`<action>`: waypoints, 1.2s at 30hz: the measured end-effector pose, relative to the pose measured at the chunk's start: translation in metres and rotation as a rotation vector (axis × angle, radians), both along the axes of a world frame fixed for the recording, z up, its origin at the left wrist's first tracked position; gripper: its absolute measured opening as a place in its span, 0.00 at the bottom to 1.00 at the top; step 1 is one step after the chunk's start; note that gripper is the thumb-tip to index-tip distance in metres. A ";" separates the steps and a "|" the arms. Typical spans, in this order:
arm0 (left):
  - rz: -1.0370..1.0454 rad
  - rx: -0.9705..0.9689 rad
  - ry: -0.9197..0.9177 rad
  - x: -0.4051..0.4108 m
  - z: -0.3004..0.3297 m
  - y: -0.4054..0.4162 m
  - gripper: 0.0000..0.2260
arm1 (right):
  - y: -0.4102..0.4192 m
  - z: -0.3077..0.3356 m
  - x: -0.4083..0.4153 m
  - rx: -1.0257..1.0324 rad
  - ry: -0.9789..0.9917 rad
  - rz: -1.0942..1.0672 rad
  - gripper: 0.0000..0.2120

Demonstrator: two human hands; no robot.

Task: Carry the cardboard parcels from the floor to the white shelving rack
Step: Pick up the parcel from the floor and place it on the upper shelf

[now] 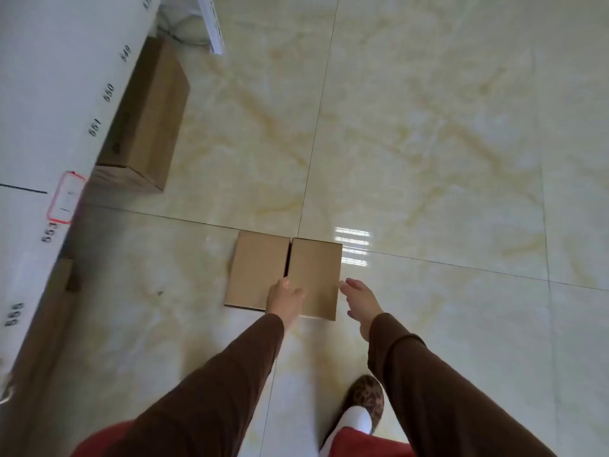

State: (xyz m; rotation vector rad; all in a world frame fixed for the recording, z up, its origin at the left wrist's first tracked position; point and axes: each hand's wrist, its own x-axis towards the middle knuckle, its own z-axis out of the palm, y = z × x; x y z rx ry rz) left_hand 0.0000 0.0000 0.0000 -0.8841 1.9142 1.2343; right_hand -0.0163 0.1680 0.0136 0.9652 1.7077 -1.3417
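Note:
Two flat cardboard parcels lie side by side on the tiled floor, the left parcel (257, 268) and the right parcel (318, 272), touching along a dark seam. My left hand (285, 300) reaches over the seam near their front edge, fingers apart, and holds nothing. My right hand (361, 301) hovers open just off the right parcel's right edge, apart from it. The white shelving rack (49, 110) runs along the left with printed numbers on its edge.
A larger cardboard box (145, 117) sits under the rack's shelf at upper left, and another brown box (49, 311) shows below it. A white bag (184, 31) lies at the top. My patterned shoe (365, 399) stands on the glossy tiles (445, 143).

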 end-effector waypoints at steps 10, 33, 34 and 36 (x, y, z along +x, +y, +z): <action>0.045 -0.038 -0.030 -0.014 -0.058 0.005 0.30 | -0.008 -0.060 -0.019 -0.033 -0.062 0.006 0.27; 0.216 0.323 0.356 -0.120 0.475 0.079 0.37 | 0.081 0.452 -0.096 -0.109 0.572 -0.189 0.28; 0.220 0.375 0.382 -0.124 0.515 0.088 0.35 | 0.089 0.487 -0.099 -0.108 0.633 -0.193 0.28; 0.273 0.464 0.412 -0.130 0.580 0.104 0.29 | 0.105 0.546 -0.104 -0.112 0.750 -0.193 0.25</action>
